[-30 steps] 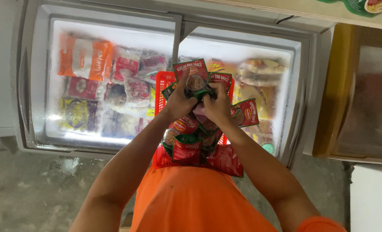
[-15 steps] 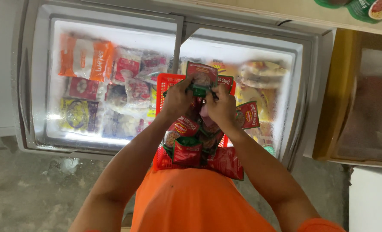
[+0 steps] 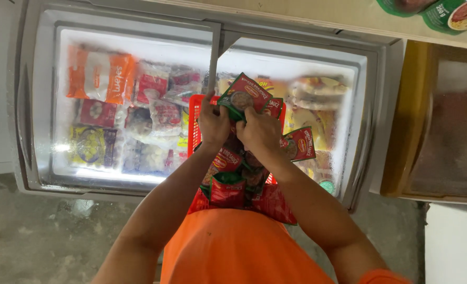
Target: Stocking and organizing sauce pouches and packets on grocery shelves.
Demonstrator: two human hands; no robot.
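Gripping one red and green sauce pouch (image 3: 244, 95) between them, the left hand (image 3: 213, 123) and right hand (image 3: 259, 134) have their fingers clenched on its lower edge. The pouch sits above a red basket (image 3: 194, 113) heaped with like pouches (image 3: 228, 186), at the middle of the view. Behind, at 12 o'clock, a glass-topped chest freezer (image 3: 49, 31) holds frozen packets (image 3: 102, 76). An orange shirt (image 3: 233, 247) fills 6 o'clock.

We can't see most of the red basket (image 3: 193, 113), buried under sauce pouches (image 3: 228, 186) and both hands. Frozen packs (image 3: 154, 115) behind the frosted freezer lid (image 3: 133, 47) look blurred. Jars (image 3: 449, 13) top right are cut off by the edge.
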